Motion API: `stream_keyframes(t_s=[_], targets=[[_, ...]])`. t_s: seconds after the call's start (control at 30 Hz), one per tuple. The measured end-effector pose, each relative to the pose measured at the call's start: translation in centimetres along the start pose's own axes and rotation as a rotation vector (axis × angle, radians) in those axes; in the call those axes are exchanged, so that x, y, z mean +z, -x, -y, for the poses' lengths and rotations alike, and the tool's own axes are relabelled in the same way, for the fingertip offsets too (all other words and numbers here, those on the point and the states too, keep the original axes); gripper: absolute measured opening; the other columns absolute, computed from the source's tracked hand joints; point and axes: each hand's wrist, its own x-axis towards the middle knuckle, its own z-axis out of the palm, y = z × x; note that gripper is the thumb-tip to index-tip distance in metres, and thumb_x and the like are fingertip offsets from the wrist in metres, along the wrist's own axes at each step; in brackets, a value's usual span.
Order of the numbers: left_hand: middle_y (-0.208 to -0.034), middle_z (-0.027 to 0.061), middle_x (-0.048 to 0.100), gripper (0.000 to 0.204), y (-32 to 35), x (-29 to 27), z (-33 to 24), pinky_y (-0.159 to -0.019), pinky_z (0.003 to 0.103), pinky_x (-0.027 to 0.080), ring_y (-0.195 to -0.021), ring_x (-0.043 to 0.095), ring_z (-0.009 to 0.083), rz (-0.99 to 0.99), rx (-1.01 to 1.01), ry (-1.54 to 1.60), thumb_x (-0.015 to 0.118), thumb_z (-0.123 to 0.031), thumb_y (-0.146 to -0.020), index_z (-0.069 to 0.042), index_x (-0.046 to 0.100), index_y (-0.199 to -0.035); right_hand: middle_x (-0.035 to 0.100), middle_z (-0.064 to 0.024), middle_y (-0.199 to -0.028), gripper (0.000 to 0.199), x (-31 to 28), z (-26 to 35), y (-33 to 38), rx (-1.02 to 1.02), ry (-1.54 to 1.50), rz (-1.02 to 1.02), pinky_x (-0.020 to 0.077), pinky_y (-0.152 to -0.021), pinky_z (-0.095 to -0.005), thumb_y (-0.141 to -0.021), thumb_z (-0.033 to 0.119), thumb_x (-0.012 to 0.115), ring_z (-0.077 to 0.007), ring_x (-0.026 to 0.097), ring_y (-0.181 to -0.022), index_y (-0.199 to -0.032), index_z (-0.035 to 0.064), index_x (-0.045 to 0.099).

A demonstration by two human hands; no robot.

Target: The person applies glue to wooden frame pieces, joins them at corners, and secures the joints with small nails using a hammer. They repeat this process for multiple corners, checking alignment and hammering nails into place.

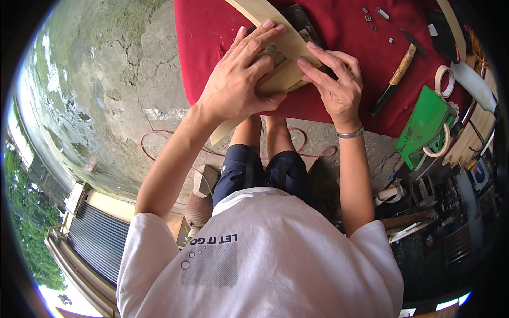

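Two pale wooden strips (293,38) meet at an angle in front of me, over the red-covered table. My left hand (238,79) spans both, its fingers over the far strip and its thumb against the near wooden strip (283,78). Where the strips meet, my right hand (338,85) pinches the corner with its fingertips; its thumb is partly hidden. A dark flat metal piece (298,18) shows beneath the strips, mostly covered. The near strip's other end sticks out below my left wrist, past the table edge.
On the red cloth (207,32) to the right lie a wooden-handled hammer (401,69) and several small metal pieces (383,12). Farther right are a tape roll (444,79), a green tool case (421,124) and wooden strips (472,135). A red cord (150,139) loops on the ground.
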Motion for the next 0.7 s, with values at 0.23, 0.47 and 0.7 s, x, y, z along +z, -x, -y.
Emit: stream_keyframes(t_s=[0.23,0.47,0.7], targets=[[-0.153,0.0194,0.045,0.036,-0.12,0.12,-0.2,-0.116,0.066,0.029,-0.15,0.032,0.0382,-0.028,0.002,0.011,0.084,-0.013,-0.061,-0.005,0.053,-0.077,0.07,0.0046,-0.126,0.039,-0.05,0.02,-0.11,0.006,-0.009,-0.002,0.0517,-0.084,-0.0303,-0.072,0.012,0.081,-0.0191,0.061,-0.096,-0.11,0.022,0.08],[-0.153,0.0195,0.046,0.035,-0.04,0.32,-0.06,-0.116,0.067,0.03,-0.15,0.033,0.0381,-0.032,0.004,0.006,0.083,-0.012,-0.063,-0.005,0.051,-0.076,0.07,0.005,-0.125,0.039,-0.02,-0.03,-0.11,0.004,0.006,0.001,0.0514,-0.084,-0.0302,-0.072,0.013,0.082,-0.0187,0.061,-0.096,-0.11,0.0225,0.08],[-0.153,0.0193,0.045,0.035,-0.05,0.36,-0.05,-0.116,0.065,0.03,-0.15,0.033,0.038,-0.037,0.01,-0.003,0.083,-0.013,-0.063,-0.005,0.051,-0.076,0.07,0.0048,-0.125,0.039,0.03,0.04,-0.01,0.01,0.008,0.002,0.0516,-0.084,-0.0304,-0.072,0.014,0.082,-0.019,0.061,-0.097,-0.11,0.0232,0.08]])
